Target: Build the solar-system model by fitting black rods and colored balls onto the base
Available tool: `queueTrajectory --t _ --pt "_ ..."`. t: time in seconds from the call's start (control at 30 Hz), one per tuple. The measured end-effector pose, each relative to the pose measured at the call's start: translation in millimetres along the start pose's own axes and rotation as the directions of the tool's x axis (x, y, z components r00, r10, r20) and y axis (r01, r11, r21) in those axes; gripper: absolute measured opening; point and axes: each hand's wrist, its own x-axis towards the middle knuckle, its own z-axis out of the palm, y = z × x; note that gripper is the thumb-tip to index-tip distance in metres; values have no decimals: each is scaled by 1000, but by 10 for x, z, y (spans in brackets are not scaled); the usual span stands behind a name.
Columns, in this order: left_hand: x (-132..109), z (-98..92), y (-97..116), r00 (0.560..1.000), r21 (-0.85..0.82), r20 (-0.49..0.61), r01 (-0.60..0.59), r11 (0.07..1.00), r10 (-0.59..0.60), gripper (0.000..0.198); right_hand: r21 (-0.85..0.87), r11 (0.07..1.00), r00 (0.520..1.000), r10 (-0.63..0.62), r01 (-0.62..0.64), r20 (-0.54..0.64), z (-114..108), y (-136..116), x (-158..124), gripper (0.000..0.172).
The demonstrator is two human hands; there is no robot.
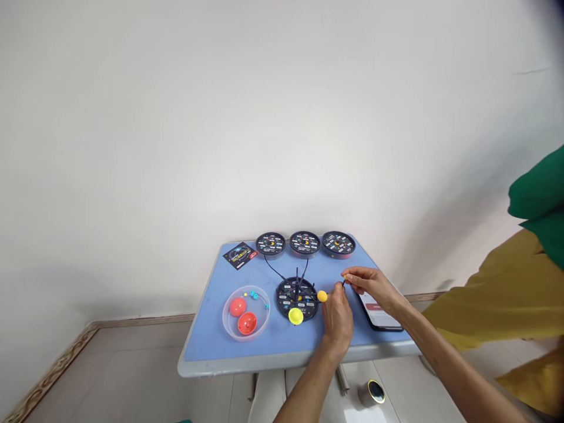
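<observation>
A solar system model with a round black base and several thin black arms stands on the table. One arm carries an orange-yellow ball, and a bright yellow half-ball sits at the front of the base. My left hand is closed around a black arm on the model's right side; its fingertips are partly hidden. At that arm's outer end, my right hand pinches a small orange piece. Whether the piece is seated on the tip cannot be made out.
A clear round bowl at the left holds red half-balls and small teal and yellow pieces. Three black discs line the back beside a black card. A phone lies right. A person in mustard trousers is nearby.
</observation>
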Motion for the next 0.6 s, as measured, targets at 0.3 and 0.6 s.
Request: queueTrajectory --t 0.3,0.6 --pt "1 8 -13 1000 2 2 -6 1000 6 33 -126 991 999 -36 39 21 8 -54 -9 38" --pt "-8 1 -32 1000 -36 12 -16 999 16 31 -632 625 889 -326 457 320 -47 -197 3 26"
